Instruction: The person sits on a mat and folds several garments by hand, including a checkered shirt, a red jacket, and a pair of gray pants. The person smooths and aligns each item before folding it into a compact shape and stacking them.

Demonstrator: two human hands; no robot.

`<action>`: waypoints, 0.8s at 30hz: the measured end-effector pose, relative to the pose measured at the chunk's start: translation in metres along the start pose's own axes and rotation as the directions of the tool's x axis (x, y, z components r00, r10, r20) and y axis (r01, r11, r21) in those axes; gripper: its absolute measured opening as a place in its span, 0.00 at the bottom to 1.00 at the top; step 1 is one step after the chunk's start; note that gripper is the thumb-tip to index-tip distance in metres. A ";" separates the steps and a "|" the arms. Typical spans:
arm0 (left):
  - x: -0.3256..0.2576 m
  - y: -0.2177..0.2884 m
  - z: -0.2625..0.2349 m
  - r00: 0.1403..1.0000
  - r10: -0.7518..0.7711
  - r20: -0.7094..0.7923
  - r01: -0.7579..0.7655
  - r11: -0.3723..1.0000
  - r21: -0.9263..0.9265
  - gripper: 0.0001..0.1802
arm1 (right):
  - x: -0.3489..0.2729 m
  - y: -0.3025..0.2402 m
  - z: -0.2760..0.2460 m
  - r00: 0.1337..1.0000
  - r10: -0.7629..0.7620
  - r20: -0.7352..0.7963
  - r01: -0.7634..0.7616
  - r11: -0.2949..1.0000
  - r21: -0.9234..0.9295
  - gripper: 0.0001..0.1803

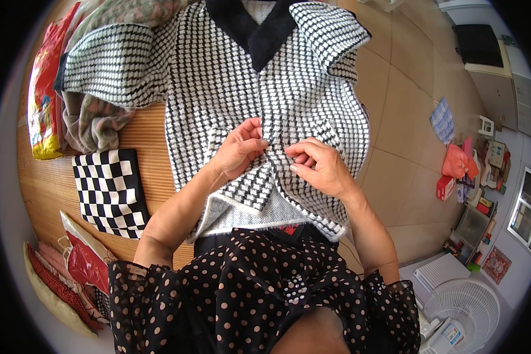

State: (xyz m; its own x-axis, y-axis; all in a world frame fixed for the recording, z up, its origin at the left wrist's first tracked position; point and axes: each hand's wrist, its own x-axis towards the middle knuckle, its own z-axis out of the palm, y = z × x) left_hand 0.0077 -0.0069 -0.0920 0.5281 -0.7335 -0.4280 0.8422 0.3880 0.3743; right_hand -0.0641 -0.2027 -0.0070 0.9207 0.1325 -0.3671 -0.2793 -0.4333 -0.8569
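Observation:
A black-and-white knitted cardigan (218,88) with a black V-shaped collar lies spread out in front of me, its hem close to my body. My left hand (240,150) pinches the cardigan's front edge near the middle, thumb and forefinger together. Just right of that edge, my right hand (321,167) hovers over the knit with curled fingers. Whether anything small sits between its fingertips cannot be made out. Below my left hand, a lower front corner of the cardigan is turned up at an angle, and the pale grey inner side shows near the hem.
A folded checkered cloth (109,192) lies on the wooden table (154,133) at the left. Beyond it are a red-and-yellow plastic package (44,112) and a bunched patterned garment (94,127). A white fan (463,310) stands at the lower right, above the tiled floor (416,147).

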 end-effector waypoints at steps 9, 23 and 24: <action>0.000 0.003 0.004 0.998 -0.045 -0.040 0.044 0.999 -0.022 0.21 | 0.004 0.000 0.002 1.000 -0.015 -0.014 0.015 0.999 -0.050 0.22; 0.003 0.004 0.009 0.991 -0.096 -0.089 0.092 0.995 -0.047 0.13 | 0.008 -0.001 0.005 0.999 -0.019 -0.040 0.013 0.990 -0.141 0.20; 0.003 0.002 0.002 0.996 -0.084 -0.033 0.081 0.994 -0.067 0.13 | 0.009 -0.003 0.006 0.999 -0.015 -0.049 0.008 0.991 -0.134 0.20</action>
State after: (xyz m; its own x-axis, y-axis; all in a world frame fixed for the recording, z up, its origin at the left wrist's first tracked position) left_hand 0.0108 -0.0097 -0.0907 0.4591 -0.7447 -0.4845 0.8877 0.3638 0.2821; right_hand -0.0566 -0.1954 -0.0102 0.9371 0.0947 -0.3360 -0.2328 -0.5477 -0.8036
